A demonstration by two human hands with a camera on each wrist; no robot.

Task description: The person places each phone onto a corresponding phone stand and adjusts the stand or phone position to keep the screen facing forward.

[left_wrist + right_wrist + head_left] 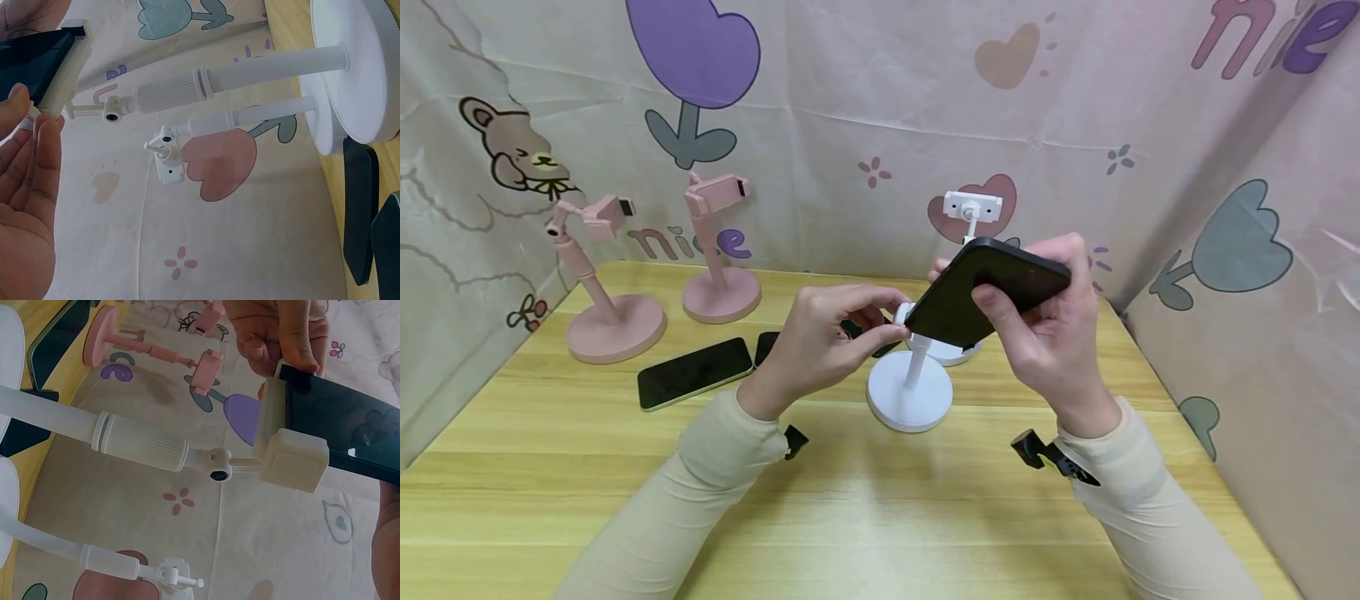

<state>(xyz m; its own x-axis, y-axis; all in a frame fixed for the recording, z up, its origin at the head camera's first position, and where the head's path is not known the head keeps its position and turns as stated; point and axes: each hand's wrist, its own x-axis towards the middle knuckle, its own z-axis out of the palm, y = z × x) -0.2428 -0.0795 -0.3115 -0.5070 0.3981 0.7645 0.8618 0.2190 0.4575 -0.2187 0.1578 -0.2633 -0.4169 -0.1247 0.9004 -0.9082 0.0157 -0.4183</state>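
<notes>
My right hand (pixel 1063 346) grips a black smartphone (pixel 958 304), thumb across its face, holding it tilted above the table. One end of the phone sits in the clamp (pixel 295 461) of a white phone stand (pixel 912 392). With thumb and fingers, my left hand (pixel 831 337) pinches a small white part (pixel 30 117) at the side of that clamp. The stand's ribbed collar (pixel 169 90) and jointed arm run from the round base up to the clamp. In the right wrist view, the left fingertips (pixel 300 353) touch the clamp's far edge.
A second white stand (pixel 973 207) rises just behind, its holder holding no phone. Two pink phone stands (pixel 616 329) (pixel 722 296) are at the back left. A dark-screened phone (pixel 696 372) lies on the wooden table (pixel 850 517); other dark phones lie partly hidden behind the left hand.
</notes>
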